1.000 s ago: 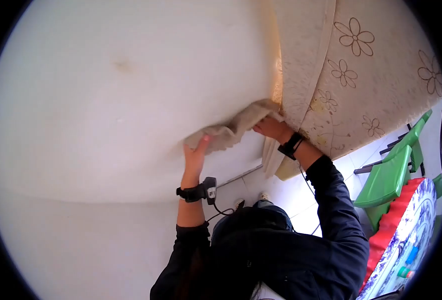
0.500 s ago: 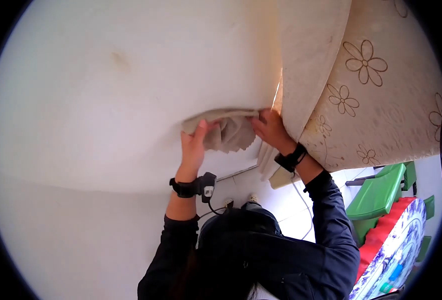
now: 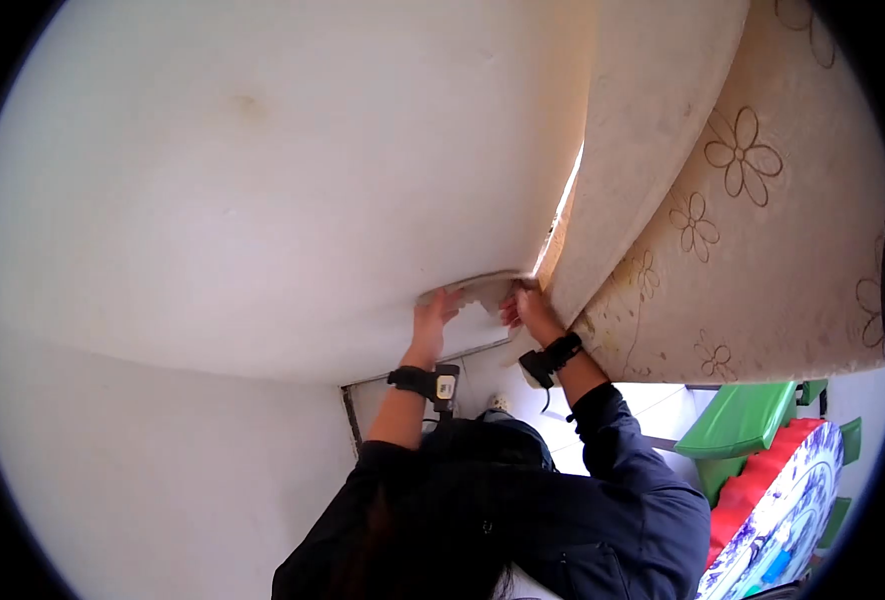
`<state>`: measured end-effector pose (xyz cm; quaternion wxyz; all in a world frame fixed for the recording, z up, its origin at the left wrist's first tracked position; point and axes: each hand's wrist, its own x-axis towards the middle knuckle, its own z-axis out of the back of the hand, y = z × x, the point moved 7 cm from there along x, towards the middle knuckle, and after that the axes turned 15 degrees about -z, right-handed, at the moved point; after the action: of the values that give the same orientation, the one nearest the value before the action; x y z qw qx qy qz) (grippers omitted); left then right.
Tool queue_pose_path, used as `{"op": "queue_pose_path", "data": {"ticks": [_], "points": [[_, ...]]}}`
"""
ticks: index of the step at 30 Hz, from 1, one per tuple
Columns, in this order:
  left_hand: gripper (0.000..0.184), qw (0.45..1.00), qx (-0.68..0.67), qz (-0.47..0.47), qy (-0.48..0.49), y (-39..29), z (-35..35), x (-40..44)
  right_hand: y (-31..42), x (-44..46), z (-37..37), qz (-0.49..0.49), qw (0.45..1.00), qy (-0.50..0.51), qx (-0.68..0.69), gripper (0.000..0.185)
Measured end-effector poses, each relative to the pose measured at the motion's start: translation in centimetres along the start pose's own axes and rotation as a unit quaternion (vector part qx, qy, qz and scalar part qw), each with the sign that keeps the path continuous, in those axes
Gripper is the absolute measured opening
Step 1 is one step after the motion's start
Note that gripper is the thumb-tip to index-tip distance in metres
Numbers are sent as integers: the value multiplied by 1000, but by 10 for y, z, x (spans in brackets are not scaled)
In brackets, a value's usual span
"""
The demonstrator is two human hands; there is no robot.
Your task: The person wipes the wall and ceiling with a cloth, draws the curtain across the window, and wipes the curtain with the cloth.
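Observation:
A grey-beige cloth (image 3: 481, 286) with a ragged lower edge is held low against the white wall (image 3: 293, 200), beside the corner next to the patterned panel. My left hand (image 3: 433, 322) grips its left end, fingers folded over the cloth. At the right end, my right hand (image 3: 535, 310) pinches it close to the corner, with the fingertips partly hidden. Both wrists wear black straps with small devices.
To the right hangs a beige panel with brown flower outlines (image 3: 743, 155), and a bright gap shows at the corner. Lower right are green chairs (image 3: 738, 420) and a round table with a blue-and-white top (image 3: 778, 510) and red edging.
Both hands and the cloth have moved lower in view and to the right, nearer the corner. Less of the cloth hangs visible between the hands, and the view has shifted slightly.

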<state>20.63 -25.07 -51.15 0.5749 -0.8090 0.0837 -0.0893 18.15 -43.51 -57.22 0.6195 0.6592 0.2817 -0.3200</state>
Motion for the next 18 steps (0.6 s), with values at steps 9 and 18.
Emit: {"op": "queue_pose_path", "data": {"ticks": [9, 18], "points": [[43, 981, -177, 59, -49, 52, 14, -14, -3, 12, -34, 97, 936, 261, 214, 34], [33, 878, -360, 207, -239, 130, 58, -56, -48, 69, -21, 73, 953, 250, 157, 26]]}}
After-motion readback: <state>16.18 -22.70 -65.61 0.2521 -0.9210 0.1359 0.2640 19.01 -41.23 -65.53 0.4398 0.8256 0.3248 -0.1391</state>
